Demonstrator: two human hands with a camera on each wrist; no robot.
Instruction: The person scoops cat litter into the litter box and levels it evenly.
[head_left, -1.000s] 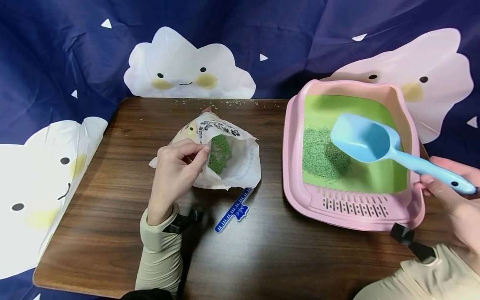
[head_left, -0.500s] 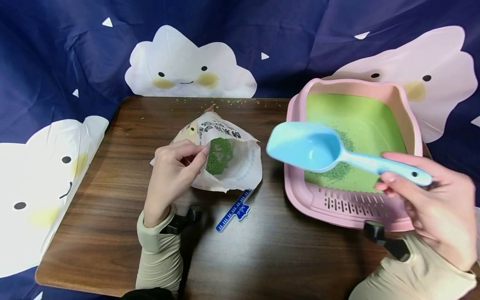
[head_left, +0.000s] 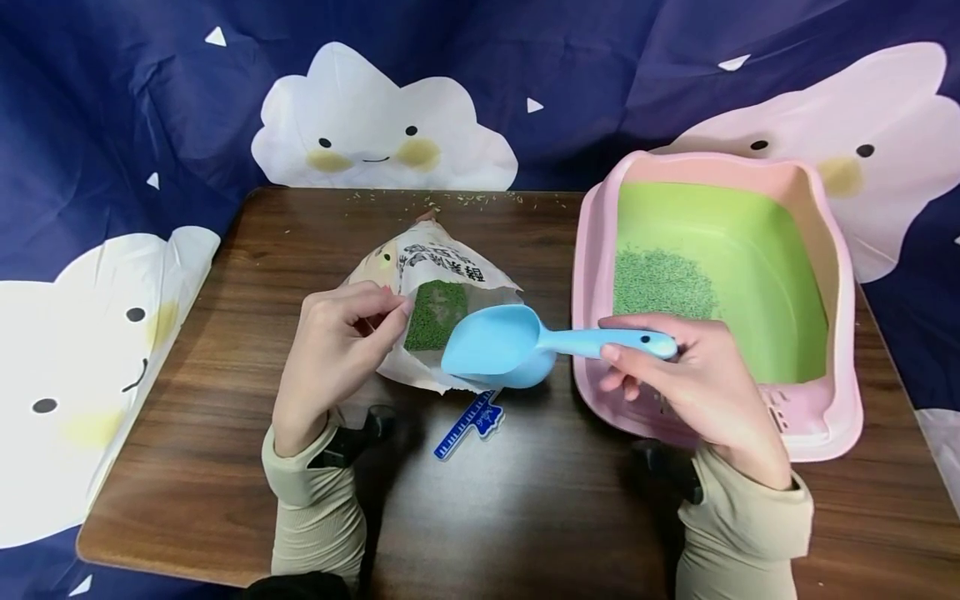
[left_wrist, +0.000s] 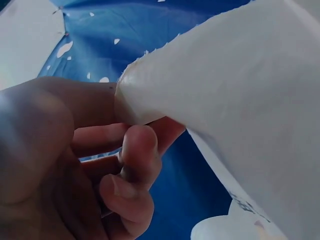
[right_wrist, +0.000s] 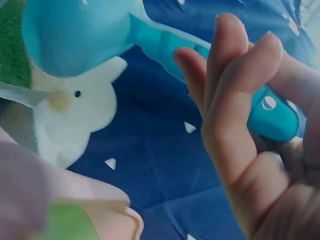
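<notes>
A white printed bag (head_left: 457, 258) of green cat litter pellets (head_left: 435, 315) lies with its torn mouth towards me. My left hand (head_left: 337, 354) pinches the left edge of that mouth; the left wrist view shows the bag's paper (left_wrist: 210, 75) between thumb and finger. With its handle gripped in my right hand (head_left: 690, 375), a light blue scoop (head_left: 498, 342) hangs at the right side of the bag's mouth, its bowl turned left. In the right wrist view the scoop's bowl (right_wrist: 80, 35) is seen from below. The bowl partly covers the bag's front lip.
A pink litter box (head_left: 847, 400) with a green bottom stands at the right, a patch of green pellets (head_left: 663, 283) inside it. A blue ruler-shaped clip (head_left: 468, 425) lies in front of the bag. Crumbs (head_left: 480, 198) are scattered along the table's back edge.
My right hand has carried the scoop left, from above the litter box to the mouth of the bag. My left hand stays on the bag's edge.
</notes>
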